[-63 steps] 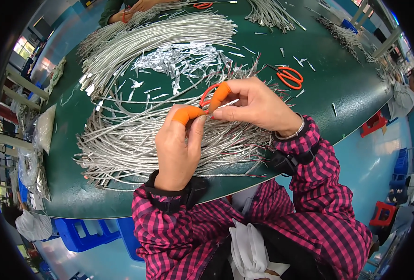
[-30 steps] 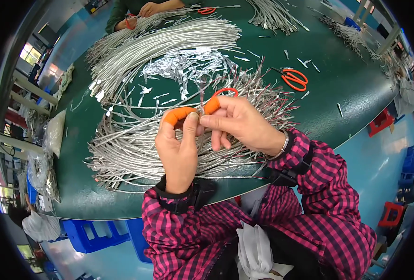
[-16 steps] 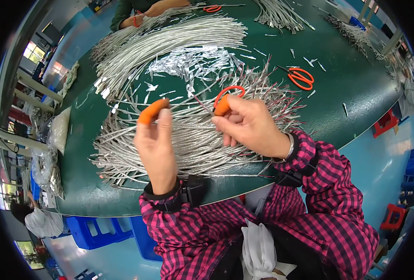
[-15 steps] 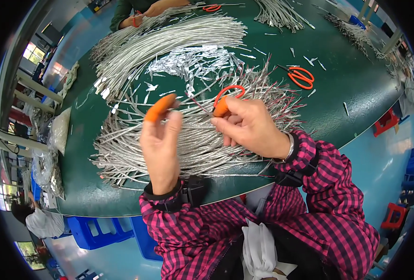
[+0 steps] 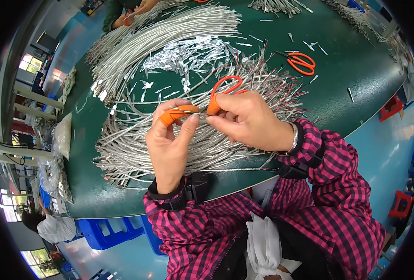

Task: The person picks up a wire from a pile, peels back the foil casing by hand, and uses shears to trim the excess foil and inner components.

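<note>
My left hand (image 5: 167, 151) and my right hand (image 5: 258, 123) meet above a pile of silvery braided cables (image 5: 202, 156). Each index finger wears an orange finger cot. Between my left thumb and index finger is the end of a cable (image 5: 202, 113), with thin strands lying across the orange cot. My right thumb and index finger are closed right beside that end. Red-handled scissors (image 5: 239, 81) show their loops above my right index finger; they seem held in that hand, and their blades are mostly hidden.
Foil scraps (image 5: 188, 55) lie behind the pile, and a long cable bundle (image 5: 165, 39) beyond them. A second pair of red-handled scissors (image 5: 301, 63) rests on the green table (image 5: 342, 112) at right. Across the table are another person's hands (image 5: 134, 14). A blue stool (image 5: 99, 235) stands below the table edge.
My left hand has come right and its fingers have closed on the cable end beside my right hand. The view has shifted slightly, moving the table upward in the picture.
</note>
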Motion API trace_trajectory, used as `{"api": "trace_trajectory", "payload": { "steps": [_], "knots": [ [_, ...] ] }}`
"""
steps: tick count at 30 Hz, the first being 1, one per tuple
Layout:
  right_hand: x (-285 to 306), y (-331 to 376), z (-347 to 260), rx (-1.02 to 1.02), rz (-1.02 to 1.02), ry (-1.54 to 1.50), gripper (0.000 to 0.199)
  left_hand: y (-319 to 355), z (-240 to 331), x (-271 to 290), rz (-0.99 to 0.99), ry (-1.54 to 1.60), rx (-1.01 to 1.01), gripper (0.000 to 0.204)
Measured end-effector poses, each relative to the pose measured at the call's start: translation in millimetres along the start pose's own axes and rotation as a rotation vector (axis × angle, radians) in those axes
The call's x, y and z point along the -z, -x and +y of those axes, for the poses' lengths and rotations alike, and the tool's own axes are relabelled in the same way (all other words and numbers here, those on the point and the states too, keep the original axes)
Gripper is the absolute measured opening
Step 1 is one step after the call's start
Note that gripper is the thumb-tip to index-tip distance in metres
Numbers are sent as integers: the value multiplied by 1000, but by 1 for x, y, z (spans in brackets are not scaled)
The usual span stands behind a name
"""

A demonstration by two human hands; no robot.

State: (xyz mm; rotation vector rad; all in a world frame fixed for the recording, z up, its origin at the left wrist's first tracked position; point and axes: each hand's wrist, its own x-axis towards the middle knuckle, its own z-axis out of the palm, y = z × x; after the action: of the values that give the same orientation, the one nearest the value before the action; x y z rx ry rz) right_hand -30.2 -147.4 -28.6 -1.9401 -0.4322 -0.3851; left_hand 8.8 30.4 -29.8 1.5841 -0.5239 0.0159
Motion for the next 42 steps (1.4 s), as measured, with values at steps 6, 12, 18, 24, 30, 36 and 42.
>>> {"api": "trace_trajectory", "payload": {
  "steps": [6, 12, 18, 24, 30, 36, 42],
  "knots": [
    [4, 0, -3, -225, -114, -287, 8, 0, 0, 0, 7, -36, 3, 14],
    [5, -1, -6, -217, -124, -268, 8, 0, 3, 1, 6, 9, 48, 13],
    [2, 0, -6, -117, -79, -138, 10, 2, 3, 3, -5, 57, 103, 17],
    [-11, 5, -4, 291, 106, 266, 13, 3, 5, -4, 58, 356, 269, 19],
    [-17, 7, -5, 249, 136, 254, 14, 0, 4, -20, 226, 483, 155, 20],
    [-10, 6, -15, 286, 93, 230, 14, -25, 19, 4, 481, 479, -67, 19],
    [93, -5, -7, -283, -93, 205, 23, -37, 3, 31, 479, 102, -64, 19]
  ]
}}
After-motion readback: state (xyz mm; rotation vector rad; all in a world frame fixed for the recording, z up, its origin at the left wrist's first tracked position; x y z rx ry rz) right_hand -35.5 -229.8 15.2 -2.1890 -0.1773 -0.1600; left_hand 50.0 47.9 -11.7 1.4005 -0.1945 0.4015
